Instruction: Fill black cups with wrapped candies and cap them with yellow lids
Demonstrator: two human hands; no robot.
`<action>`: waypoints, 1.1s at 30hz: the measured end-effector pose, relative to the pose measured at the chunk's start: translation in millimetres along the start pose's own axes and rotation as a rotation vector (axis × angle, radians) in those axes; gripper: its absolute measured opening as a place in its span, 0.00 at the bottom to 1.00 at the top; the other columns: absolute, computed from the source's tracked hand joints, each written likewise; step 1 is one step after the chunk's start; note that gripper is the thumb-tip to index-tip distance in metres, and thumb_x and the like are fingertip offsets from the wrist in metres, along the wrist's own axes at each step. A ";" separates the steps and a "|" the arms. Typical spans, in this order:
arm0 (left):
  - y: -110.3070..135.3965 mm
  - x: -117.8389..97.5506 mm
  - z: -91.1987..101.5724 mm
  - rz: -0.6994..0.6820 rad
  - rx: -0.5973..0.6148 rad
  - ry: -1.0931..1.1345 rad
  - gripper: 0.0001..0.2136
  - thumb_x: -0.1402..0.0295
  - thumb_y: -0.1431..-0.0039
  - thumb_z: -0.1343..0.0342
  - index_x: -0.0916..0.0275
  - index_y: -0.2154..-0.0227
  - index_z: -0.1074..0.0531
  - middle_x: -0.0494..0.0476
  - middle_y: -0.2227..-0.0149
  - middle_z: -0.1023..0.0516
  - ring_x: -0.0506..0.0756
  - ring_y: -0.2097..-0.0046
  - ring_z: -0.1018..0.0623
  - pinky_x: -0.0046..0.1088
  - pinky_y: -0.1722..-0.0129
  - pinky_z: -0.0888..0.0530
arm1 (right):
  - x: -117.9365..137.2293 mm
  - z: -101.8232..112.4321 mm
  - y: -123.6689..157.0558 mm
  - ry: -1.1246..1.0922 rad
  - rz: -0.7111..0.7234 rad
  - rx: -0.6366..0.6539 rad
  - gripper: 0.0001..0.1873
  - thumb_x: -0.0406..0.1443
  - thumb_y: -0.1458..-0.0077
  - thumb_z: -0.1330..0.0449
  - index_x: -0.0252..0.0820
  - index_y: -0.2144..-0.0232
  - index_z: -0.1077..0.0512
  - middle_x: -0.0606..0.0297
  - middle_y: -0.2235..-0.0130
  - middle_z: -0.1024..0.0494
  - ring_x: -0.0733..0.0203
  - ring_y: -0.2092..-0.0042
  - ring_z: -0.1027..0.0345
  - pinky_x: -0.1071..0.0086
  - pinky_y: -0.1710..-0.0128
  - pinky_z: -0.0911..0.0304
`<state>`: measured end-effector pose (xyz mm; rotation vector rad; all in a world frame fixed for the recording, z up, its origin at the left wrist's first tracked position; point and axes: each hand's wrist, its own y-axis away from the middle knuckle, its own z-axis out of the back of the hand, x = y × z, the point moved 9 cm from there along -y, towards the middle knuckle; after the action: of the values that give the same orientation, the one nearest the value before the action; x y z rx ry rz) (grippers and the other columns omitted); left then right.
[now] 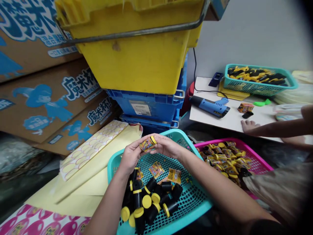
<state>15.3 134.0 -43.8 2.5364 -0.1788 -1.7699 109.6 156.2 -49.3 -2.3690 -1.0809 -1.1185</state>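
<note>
Between my two hands is a small canister with a yellow cap and a colourful printed sleeve around it, tilted up to the right. My left hand has its fingers closed on the sleeved body. At the capped end, my right hand grips with thumb and fingers. Below them stands a turquoise basket. In it lie several black canisters with yellow caps and a few flat printed sleeves.
A pink basket of sleeved canisters sits to the right. A blue heat gun lies on the white table, where another person's hand rests. Sticker sheets lie left. Yellow and blue crates are stacked ahead.
</note>
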 end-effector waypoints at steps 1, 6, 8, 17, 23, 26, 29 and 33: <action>0.1 -0.5 0.7 0.000 -0.005 -0.004 0.15 0.67 0.52 0.36 0.60 0.58 0.22 0.61 0.53 0.21 0.61 0.53 0.21 0.32 0.59 0.22 | 0.0 -1.4 0.1 -0.003 -0.004 0.008 0.23 0.45 0.51 0.34 0.38 0.57 0.31 0.61 0.63 0.24 0.65 0.65 0.27 0.72 0.64 0.29; 1.5 -7.8 -5.3 -0.061 0.048 0.046 0.15 0.63 0.50 0.39 0.62 0.59 0.22 0.62 0.54 0.21 0.59 0.56 0.21 0.32 0.61 0.22 | 3.5 -1.4 0.5 0.047 0.029 -0.008 0.21 0.44 0.50 0.35 0.38 0.57 0.30 0.61 0.61 0.24 0.66 0.64 0.28 0.73 0.63 0.31; 1.5 -11.3 -4.8 -0.116 0.004 -0.016 0.15 0.65 0.54 0.35 0.61 0.62 0.22 0.59 0.57 0.20 0.57 0.58 0.21 0.30 0.62 0.23 | 3.7 0.8 -0.2 0.058 0.050 -0.022 0.20 0.43 0.51 0.34 0.39 0.58 0.30 0.63 0.62 0.25 0.67 0.65 0.28 0.74 0.64 0.32; 2.1 -6.7 -3.8 -0.148 -0.112 -0.194 0.16 0.70 0.62 0.31 0.62 0.66 0.23 0.51 0.68 0.21 0.50 0.70 0.24 0.28 0.65 0.26 | -4.4 1.9 -6.5 0.036 0.165 -0.052 0.19 0.43 0.56 0.30 0.39 0.66 0.31 0.68 0.70 0.26 0.70 0.71 0.33 0.77 0.72 0.37; 6.5 -7.5 -20.5 -0.140 0.035 0.048 0.14 0.65 0.50 0.36 0.59 0.60 0.27 0.52 0.66 0.25 0.49 0.68 0.27 0.26 0.67 0.30 | 1.6 -1.8 -3.7 0.001 0.085 0.003 0.22 0.52 0.43 0.46 0.39 0.62 0.30 0.64 0.68 0.26 0.66 0.71 0.30 0.72 0.71 0.33; 8.9 -5.8 -25.5 -0.106 0.077 0.148 0.12 0.64 0.47 0.39 0.59 0.60 0.29 0.52 0.66 0.28 0.49 0.69 0.30 0.25 0.69 0.33 | 6.8 4.0 -4.2 0.033 0.058 -0.042 0.23 0.51 0.39 0.53 0.38 0.62 0.30 0.61 0.65 0.26 0.66 0.70 0.29 0.71 0.70 0.31; 9.3 -4.9 -19.9 -0.096 0.075 0.143 0.12 0.64 0.47 0.39 0.59 0.60 0.29 0.52 0.65 0.29 0.49 0.69 0.31 0.25 0.69 0.34 | 9.5 12.7 -4.2 0.170 0.022 -0.126 0.25 0.49 0.36 0.58 0.37 0.62 0.30 0.60 0.66 0.26 0.66 0.73 0.30 0.72 0.73 0.32; 9.2 -23.0 -23.7 -0.161 0.097 0.053 0.13 0.64 0.47 0.40 0.59 0.58 0.29 0.53 0.63 0.29 0.51 0.66 0.30 0.26 0.67 0.32 | 12.8 26.0 7.0 0.759 -0.063 -0.322 0.22 0.46 0.36 0.56 0.37 0.68 0.30 0.61 0.70 0.25 0.66 0.75 0.32 0.73 0.76 0.36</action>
<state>29.0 126.8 -13.2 2.7337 -0.0612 -1.7867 133.9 172.2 -56.1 -1.8077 -0.7312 -2.0987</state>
